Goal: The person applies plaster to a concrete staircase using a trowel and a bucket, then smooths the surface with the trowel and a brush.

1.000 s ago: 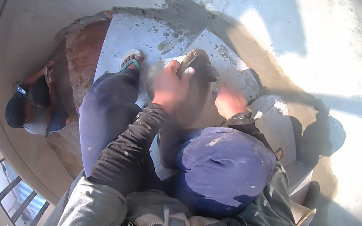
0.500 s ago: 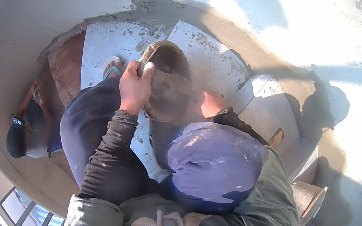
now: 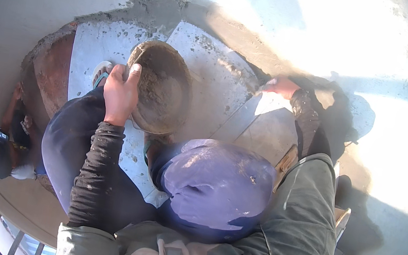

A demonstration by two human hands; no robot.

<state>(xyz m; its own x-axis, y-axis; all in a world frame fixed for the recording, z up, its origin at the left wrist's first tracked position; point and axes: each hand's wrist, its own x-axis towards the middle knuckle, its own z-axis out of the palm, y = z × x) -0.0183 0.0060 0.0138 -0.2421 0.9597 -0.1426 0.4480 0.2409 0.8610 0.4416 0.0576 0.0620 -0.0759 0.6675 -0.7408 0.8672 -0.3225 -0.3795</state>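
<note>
My left hand [image 3: 121,93] grips the near left rim of a round, mortar-caked basin [image 3: 164,88], thumb on top. The basin is tilted over the tiled steps, and wet grey mortar coats its inside. Out to the right, my right hand [image 3: 282,87] reaches to the foot of the pale wall, beside a strip of wet mortar [image 3: 245,40]. Its fingers look closed, but shadow and glare hide what they hold, if anything. Mortar-spotted white tiles [image 3: 209,61] lie under and beyond the basin.
A wooden piece [image 3: 286,163] leans by my right knee. Partly hidden behind my right side is a pale container [image 3: 340,220]. At the lower left, another person [image 3: 6,148] in a dark cap works beside a reddish, bare surface [image 3: 53,72]. The curved wall [image 3: 390,45] surrounds the tiles.
My right hand has left the basin and swung right to the wall's foot. A flat, straight-edged grey shape across the basin is gone from there. My left hand still holds the basin.
</note>
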